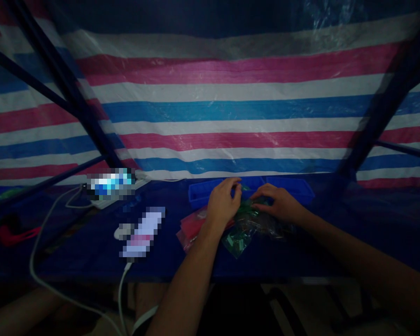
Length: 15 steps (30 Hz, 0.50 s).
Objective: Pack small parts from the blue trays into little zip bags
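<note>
The green bags [236, 242] lie on the bench [157, 268] at lower centre of the frame, with pink bags [193, 225] just to their left and clear bags [266, 226] to their right. The film looks thin, so each bag should be light, limp and slippery, apt to slide on its neighbour. Pale bits show inside the lowest green one; they may be stiffer than the film, and whether they are fragile is unclear. A flat corner or edge, such as that bag's lower tip, seems the best place to pinch.

The left hand [226, 199] is bent over the pile, thumb and forefinger curved with a gap between; whether it grips anything cannot be told. The right hand [282, 201] has its fingertips at the green film, but a firm pinch cannot be confirmed. Blue trays [200, 192] sit beyond both.

No brand or label is legible; the phone [145, 233] at lower left is pixelated.
</note>
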{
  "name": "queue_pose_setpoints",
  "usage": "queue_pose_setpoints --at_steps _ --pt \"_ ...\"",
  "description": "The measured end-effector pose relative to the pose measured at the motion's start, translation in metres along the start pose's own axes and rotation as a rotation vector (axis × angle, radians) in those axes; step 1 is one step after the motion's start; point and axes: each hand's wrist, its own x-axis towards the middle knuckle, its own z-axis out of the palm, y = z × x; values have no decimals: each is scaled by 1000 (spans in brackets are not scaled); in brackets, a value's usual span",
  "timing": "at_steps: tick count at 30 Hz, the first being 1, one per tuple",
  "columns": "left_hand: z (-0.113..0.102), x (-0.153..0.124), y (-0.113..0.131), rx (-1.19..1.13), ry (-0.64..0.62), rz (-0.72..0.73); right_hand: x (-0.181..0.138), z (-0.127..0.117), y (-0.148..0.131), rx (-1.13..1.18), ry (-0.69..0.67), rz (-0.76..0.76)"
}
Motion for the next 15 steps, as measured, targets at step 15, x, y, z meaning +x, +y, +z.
queue_pose_setpoints --at_steps 15 --pt "1 -1 12 -159 -204 84 0 5 -1 399 157 240"
